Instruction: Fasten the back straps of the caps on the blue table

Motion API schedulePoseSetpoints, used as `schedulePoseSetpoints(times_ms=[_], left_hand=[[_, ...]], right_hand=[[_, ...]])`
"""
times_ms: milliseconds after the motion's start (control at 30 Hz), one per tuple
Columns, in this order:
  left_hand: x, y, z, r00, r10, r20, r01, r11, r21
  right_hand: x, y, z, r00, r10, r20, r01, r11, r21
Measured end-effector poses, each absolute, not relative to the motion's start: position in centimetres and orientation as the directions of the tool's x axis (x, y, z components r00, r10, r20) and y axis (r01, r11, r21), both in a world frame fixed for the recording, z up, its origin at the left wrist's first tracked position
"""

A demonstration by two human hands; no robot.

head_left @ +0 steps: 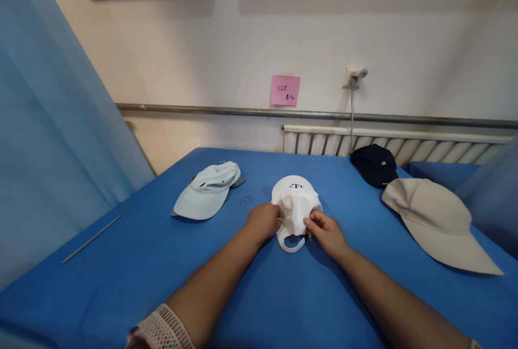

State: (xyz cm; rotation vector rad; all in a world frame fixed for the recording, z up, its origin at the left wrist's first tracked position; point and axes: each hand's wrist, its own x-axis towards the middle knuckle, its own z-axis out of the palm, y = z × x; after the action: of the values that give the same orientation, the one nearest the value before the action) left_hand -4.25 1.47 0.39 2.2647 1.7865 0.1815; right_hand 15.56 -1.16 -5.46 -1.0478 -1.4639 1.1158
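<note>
A table covered in blue cloth point(162, 262) stands against a pale wall with a radiator point(388, 144), a pink sticky note point(285, 90) and a wall socket point(353, 77). At the middle of the table lies a white cap point(294, 200), crown up, its black lettering facing the wall and its rear strap loop towards the person. The left hand point(263, 221) pinches the cap's left rear edge with curled fingers; the right hand point(326, 230) grips the right rear edge near the strap between thumb and fingers. The crown looks dented and partly pushed in, so the handling of this cap seems under way rather than finished. Three other caps lie untouched: a pale grey cap point(208, 191) to the left, a dark navy cap point(374, 164) at the back right, and a beige cap point(439, 222) just in front of it. A thin stick point(91, 239) lies at far left. The fingertips under the fabric are hidden, the note's writing is unreadable, and the picture frames above are cut off.
</note>
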Motion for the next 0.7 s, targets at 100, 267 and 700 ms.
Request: schedulePoseSetpoints(times_ms=[100, 267, 700], left_hand=[[-3.6, 1.6, 0.4, 0.225, 0.971, -0.076, 0.946, -0.199, 0.257], [-3.9, 1.4, 0.2, 0.222, 0.973, -0.066, 0.942, -0.196, 0.271], [-10.4, 1.5, 4.5, 0.206, 0.977, 0.063, 0.664, -0.187, 0.724]], right_hand=[[15.5, -1.2, -5.3, -0.153, 0.971, 0.185, 0.066, 0.197, -0.978], [15.4, -1.3, -5.5, -0.149, 0.974, 0.169, 0.053, 0.178, -0.982], [15.8, -0.9, -5.4, -0.045, 0.979, 0.201, 0.052, 0.203, -0.978]])
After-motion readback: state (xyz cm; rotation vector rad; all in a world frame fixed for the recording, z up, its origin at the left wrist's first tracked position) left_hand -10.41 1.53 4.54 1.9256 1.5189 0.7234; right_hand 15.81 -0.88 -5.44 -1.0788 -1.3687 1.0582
